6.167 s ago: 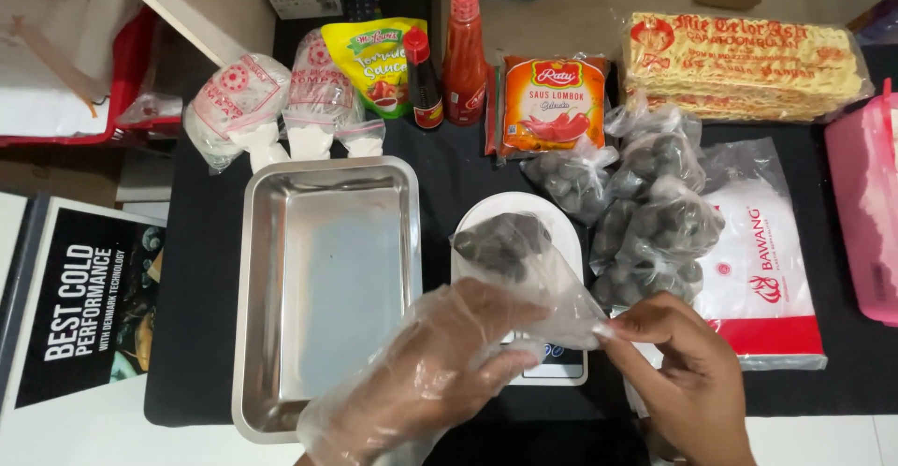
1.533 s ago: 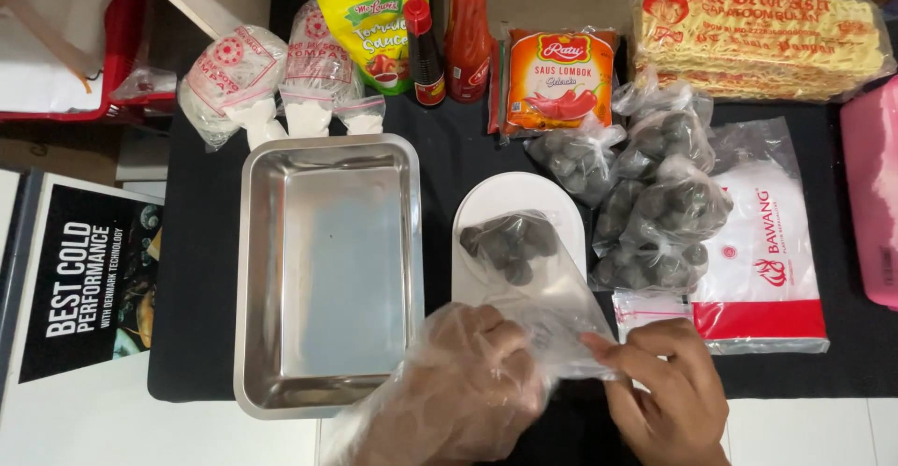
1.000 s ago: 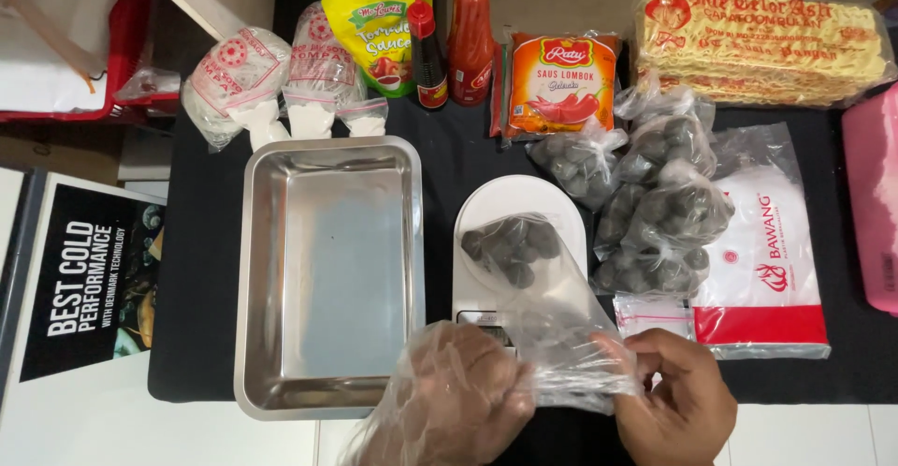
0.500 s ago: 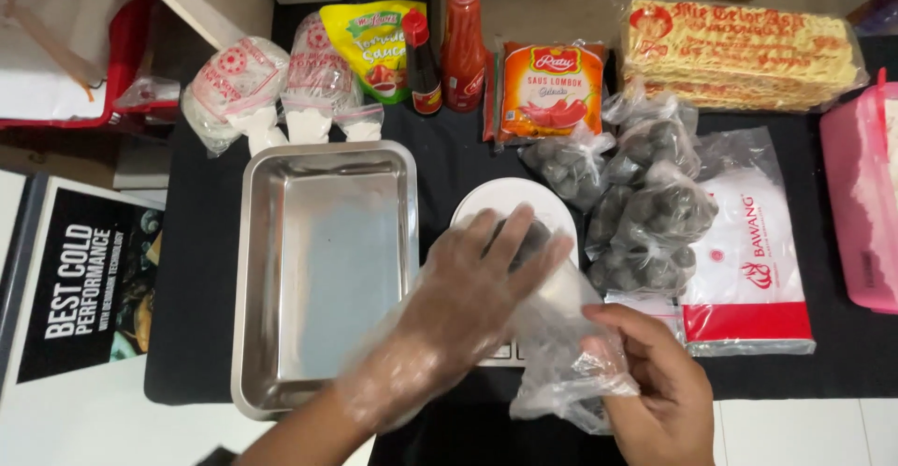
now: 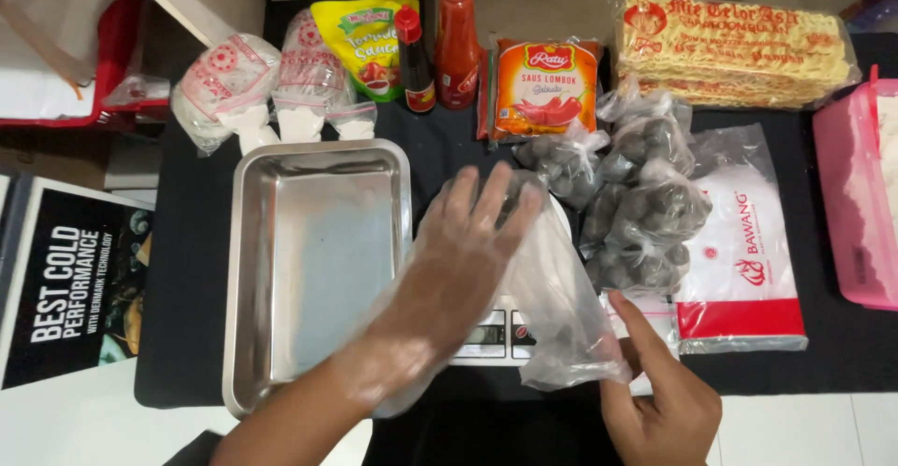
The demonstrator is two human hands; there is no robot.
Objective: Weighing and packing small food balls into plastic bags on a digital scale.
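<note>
a food-prep stall table: sauce bottles [image 5: 456, 36], noodle packs [image 5: 734, 50], a scale [image 5: 496, 335].

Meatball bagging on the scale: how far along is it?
Done: several tied bags of dark meatballs lie right of the scale. In hand: the gloved left hand reaches into the open clear bag on the scale; the bare right hand holds its mouth. Left: this bag is untied.

Shiny steel tray [image 5: 281, 176], clear thin plastic bag [image 5: 561, 326]
</note>
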